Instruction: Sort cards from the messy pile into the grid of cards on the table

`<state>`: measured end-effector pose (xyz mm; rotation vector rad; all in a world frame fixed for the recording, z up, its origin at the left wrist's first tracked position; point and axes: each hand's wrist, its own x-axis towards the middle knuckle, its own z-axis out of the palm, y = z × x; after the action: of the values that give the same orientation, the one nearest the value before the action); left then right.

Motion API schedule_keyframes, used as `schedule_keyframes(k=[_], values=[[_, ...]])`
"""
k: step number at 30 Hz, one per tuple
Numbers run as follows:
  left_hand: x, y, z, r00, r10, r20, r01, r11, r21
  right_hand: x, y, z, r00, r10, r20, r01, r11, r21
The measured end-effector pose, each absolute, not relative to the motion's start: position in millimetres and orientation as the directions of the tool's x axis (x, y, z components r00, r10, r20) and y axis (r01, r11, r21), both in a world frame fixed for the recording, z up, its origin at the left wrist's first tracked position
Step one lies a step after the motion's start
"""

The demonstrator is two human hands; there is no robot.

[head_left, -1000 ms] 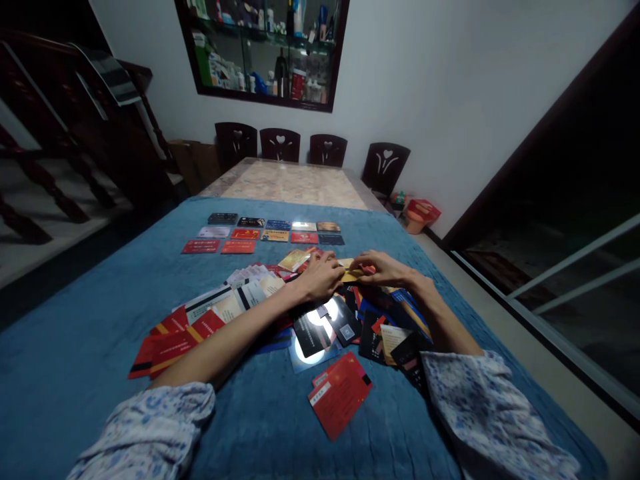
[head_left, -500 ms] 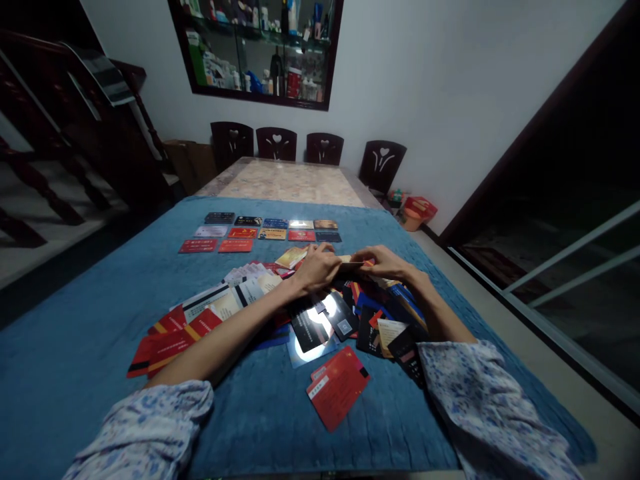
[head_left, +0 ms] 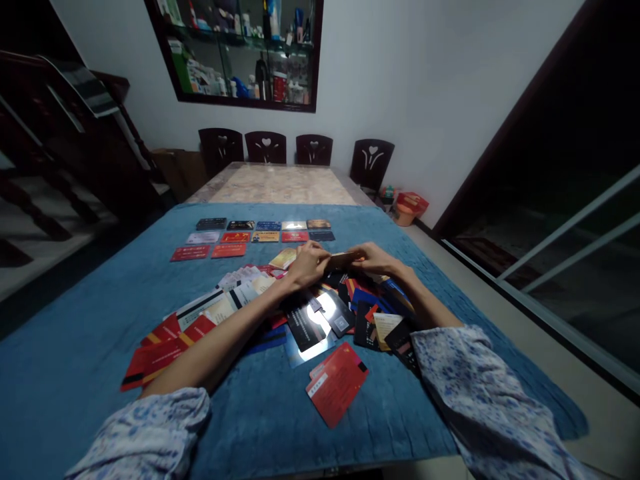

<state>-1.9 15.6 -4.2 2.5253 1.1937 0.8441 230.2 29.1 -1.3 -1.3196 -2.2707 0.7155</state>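
Observation:
Between my two hands, a little above a spread heap of cards, is a thin tan card (head_left: 344, 261), seen nearly edge-on. My left hand (head_left: 309, 265) pinches its left end, and my right hand (head_left: 374, 259) grips the right end. I cannot tell whether it is one card or a few together. Under and around my hands lie overlapping cards: black cards (head_left: 307, 327) with a bright glare, blue and dark cards on the right, and red cards (head_left: 163, 353) fanned out beside my left forearm. Nearer to me rests a pair of red cards (head_left: 338, 385).
Beyond the heap, rows of cards (head_left: 235, 237) lie face up on the blue cloth (head_left: 240, 427). The stone tabletop (head_left: 280, 183) shows past the cloth, with dark chairs (head_left: 265, 147) behind it. A red and orange container (head_left: 411, 207) stands on the floor at right.
The tan card has tilted so that more of its flat side shows between my hands. My view has shifted slightly. The laid-out rows look the same.

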Motion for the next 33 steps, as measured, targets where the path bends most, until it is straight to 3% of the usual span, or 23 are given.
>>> schedule_keyframes(k=[4,15,21,26,33], values=[[-2.4,19.3,-6.0,0.466,0.782,0.413,0.625,-0.622,0.472,230.6,25.3,7.4,-0.479,0.87,0.113,0.629,0.43,-0.648],[-5.4,19.0,-5.2,0.451,0.81,0.375,0.669,-0.585,0.459,229.2,25.8,15.4,-0.394,0.88,0.264,0.609,0.465,-0.643],[-6.5,20.9,-8.6,0.481,0.789,0.382,0.639,-0.614,0.463,221.4,23.7,12.7,-0.386,0.844,0.373,0.613,0.536,-0.58],[-7.6,23.2,-7.2,0.402,0.813,0.421,0.66,-0.576,0.483,215.6,22.7,12.1,-0.384,0.781,0.493,0.614,0.614,-0.496],[-7.4,21.2,-4.7,0.321,0.805,0.498,0.647,-0.571,0.505,208.2,21.3,14.7,-0.445,0.741,0.503,0.691,0.641,-0.334]])
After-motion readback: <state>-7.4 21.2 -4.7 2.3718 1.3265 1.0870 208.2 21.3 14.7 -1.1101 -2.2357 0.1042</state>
